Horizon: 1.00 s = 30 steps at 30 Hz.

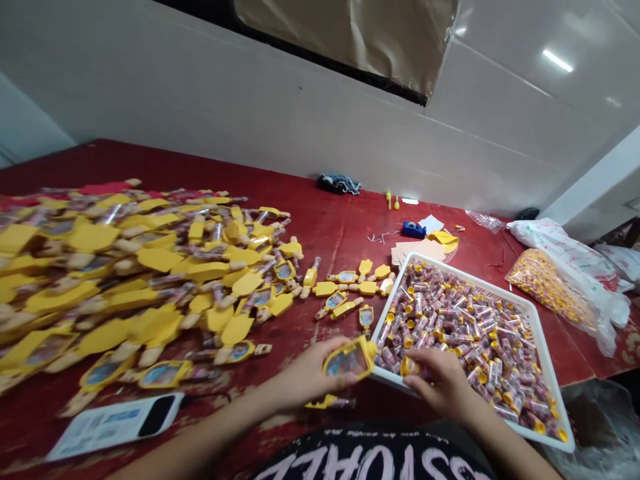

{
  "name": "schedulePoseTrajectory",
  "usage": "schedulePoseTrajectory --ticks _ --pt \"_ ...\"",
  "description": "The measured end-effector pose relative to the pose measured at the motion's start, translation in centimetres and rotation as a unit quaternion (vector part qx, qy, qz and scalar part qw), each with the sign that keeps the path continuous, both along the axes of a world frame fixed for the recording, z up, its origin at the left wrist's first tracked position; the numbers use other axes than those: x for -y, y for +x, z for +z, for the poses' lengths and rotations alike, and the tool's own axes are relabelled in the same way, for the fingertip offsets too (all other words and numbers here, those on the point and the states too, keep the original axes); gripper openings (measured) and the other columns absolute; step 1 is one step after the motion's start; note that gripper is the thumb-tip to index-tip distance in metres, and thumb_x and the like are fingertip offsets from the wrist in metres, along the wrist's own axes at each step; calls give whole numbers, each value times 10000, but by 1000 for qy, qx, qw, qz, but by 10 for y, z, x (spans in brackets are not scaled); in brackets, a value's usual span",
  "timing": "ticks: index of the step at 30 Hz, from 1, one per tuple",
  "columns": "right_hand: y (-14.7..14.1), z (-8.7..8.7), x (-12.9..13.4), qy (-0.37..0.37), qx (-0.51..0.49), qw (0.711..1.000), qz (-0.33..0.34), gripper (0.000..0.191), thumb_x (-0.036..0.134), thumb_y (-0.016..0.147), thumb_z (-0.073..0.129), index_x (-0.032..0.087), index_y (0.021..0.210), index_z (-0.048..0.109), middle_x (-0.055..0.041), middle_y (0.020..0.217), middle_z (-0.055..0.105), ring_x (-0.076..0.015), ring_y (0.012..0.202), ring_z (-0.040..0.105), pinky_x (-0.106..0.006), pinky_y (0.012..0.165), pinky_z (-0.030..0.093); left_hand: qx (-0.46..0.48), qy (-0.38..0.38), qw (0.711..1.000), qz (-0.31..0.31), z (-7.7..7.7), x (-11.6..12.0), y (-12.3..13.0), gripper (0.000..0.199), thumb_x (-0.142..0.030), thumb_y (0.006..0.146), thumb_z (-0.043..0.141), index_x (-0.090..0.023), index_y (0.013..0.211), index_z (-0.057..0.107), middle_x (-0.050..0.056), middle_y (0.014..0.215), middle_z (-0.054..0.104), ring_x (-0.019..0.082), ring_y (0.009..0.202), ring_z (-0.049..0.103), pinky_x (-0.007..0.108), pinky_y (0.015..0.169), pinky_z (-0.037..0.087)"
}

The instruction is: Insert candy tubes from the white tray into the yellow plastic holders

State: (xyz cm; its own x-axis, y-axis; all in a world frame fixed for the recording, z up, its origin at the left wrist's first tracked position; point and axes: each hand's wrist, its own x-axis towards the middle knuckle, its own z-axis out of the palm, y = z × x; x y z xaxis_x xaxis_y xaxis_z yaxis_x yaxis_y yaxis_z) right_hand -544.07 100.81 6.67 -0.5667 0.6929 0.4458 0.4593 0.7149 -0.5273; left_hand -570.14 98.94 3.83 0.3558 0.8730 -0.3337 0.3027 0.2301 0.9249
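Note:
My left hand [311, 371] grips a yellow plastic toy body [352, 360] with a clear window, blue and pinkish inside. Between the fingers of my right hand [446, 381] is a small clear tube with a yellow end [410, 367], held close to the toy body but apart from it. Just behind and beneath my right hand stands a white tray [554, 377], filled with similar printed tubes [465, 320]. Under my left hand another yellow toy piece [323, 403] lies on the red table [330, 227].
A large heap of yellow toys [155, 257] with beige ends covers the left side. A phone [117, 425] lies at the front left. Beyond the tray are a blue tape dispenser [413, 230] and card pieces [420, 251]. Plastic bags [555, 287] rest at right.

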Motion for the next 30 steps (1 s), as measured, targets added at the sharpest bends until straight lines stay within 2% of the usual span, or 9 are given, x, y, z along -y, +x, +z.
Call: schedulePoseTrajectory --ticks 3,6,10,13,18,22,25,28,30 --pt "-15 20 7 169 81 979 85 295 338 879 528 104 1052 573 -46 680 647 -142 550 580 -248 483 428 -17 1 997 -74 42 20 14 465 -486 697 614 -137 990 520 63 944 617 215 874 574 315 770 448" --pt "-19 30 16 213 117 962 121 291 318 908 481 62 1022 557 -56 662 638 -146 526 571 -259 450 423 -97 30 988 -118 59 31 16 429 -434 702 612 -157 1011 507 64 987 611 220 889 566 319 778 430" --pt "-15 33 27 193 103 963 156 300 329 917 462 60 1031 535 -66 685 651 -140 533 582 -256 442 426 -155 47 971 -177 68 37 14 444 -358 707 602 -175 1101 507 77 1070 586 245 985 550 322 836 409" --pt "-12 32 31 172 92 968 158 290 335 909 474 80 1035 531 -65 700 660 -134 546 598 -247 449 431 -171 49 964 -200 69 39 15 458 -376 725 591 -190 1132 497 81 1068 584 249 978 559 322 819 423" --pt "-11 30 30 137 53 976 163 272 337 904 467 102 1011 552 -68 692 668 -128 550 609 -231 471 441 -196 60 958 -199 62 43 20 450 -450 745 566 -186 1102 497 103 1075 592 284 982 561 372 812 444" --pt "-11 24 33 27 -17 988 149 311 393 870 501 116 943 622 -60 634 671 -119 526 604 -211 493 446 -212 83 951 -209 56 46 23 408 -436 751 557 -197 1076 498 95 1056 607 275 950 587 350 778 465" --pt "-13 17 35 -153 -48 985 70 340 438 796 584 124 863 694 -62 633 686 -128 523 602 -211 496 446 -275 113 934 -199 57 46 28 362 -420 799 510 -196 1084 504 111 1073 612 291 930 607 370 762 473" --pt "-15 11 32 -393 -37 919 9 429 536 703 636 131 814 728 -60 669 694 -144 558 592 -220 493 442 -342 125 907 -214 62 42 32 325 -351 848 452 -171 1112 506 121 1033 635 303 897 622 379 736 467" --pt "-16 10 29 -473 -28 881 -11 491 583 662 644 126 818 733 -63 699 692 -156 601 584 -234 520 447 -327 127 910 -222 65 38 31 307 -343 848 463 -162 1091 512 113 1040 634 290 922 614 362 757 456"
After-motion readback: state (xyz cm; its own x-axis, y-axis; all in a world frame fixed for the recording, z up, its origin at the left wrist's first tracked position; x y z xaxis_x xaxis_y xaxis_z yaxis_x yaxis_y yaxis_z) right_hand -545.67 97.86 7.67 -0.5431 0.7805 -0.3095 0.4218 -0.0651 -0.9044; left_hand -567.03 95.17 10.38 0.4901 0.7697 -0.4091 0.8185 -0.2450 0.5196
